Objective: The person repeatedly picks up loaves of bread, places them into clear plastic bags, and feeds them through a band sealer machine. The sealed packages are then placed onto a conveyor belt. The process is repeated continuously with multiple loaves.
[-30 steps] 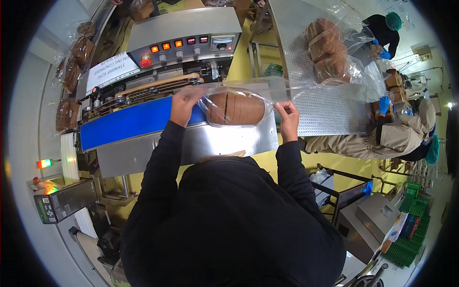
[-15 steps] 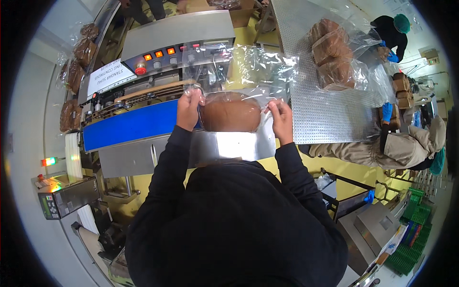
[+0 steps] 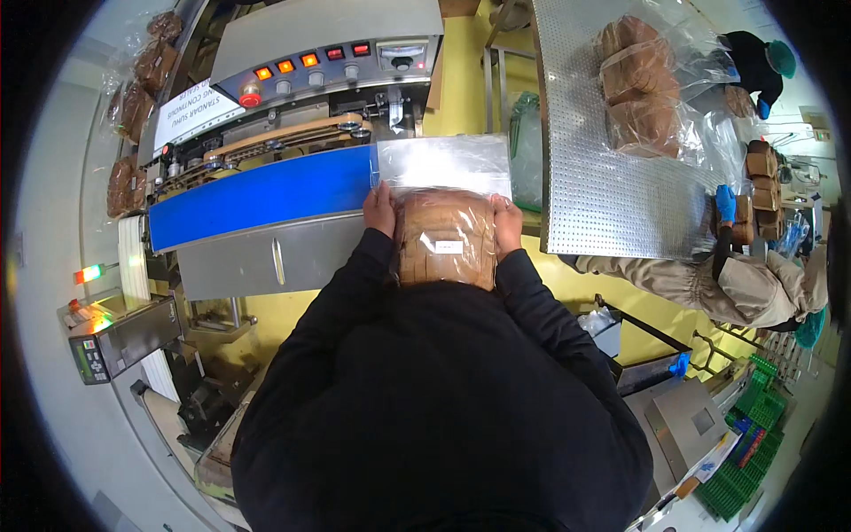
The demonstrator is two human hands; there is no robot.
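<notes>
A loaf of sliced bread (image 3: 417, 253) in a clear plastic bag lies close against my torso, its slices facing up and a small white label on the bag. My left hand (image 3: 379, 211) grips the bag at its left edge, by the loaf's upper left corner. At the opposite edge my right hand (image 3: 506, 223) pinches the bag, fingers bent around it. Beyond the loaf, the bag's loose plastic end (image 3: 443, 160) lies flat and shiny, close to the right end of a blue conveyor belt (image 3: 266, 197).
Behind the belt stands a sealing machine (image 3: 328, 40) with lit buttons and a red knob. A perforated metal table (image 3: 576, 195) at right carries bagged loaves (image 3: 643, 124). Co-workers with blue gloves (image 3: 726, 204) stand farther right. More bagged loaves (image 3: 133, 115) line the left wall.
The bagged loaf has come nearer my body and turned, so its sliced side and label now show. Its raised, spread plastic end has become flattened beyond the loaf. Both hands still hold the bag.
</notes>
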